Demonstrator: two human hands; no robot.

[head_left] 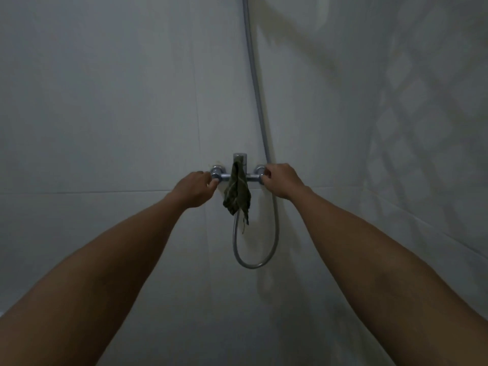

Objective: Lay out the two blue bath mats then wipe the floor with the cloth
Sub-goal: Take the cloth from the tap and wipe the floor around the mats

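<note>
Facing the pale tiled wall, a person reached both arms to the chrome shower mixer, left hand curled around one end fitting, right hand around the other; the dark cloth hung draped over its middle, beside the hose.

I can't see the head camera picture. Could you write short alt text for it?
Two bare arms reach forward to a chrome shower mixer tap on a pale tiled wall; the left hand and right hand each close around one end fitting. A dark green cloth hangs from the middle, and a grey metal shower hose loops below.
</note>
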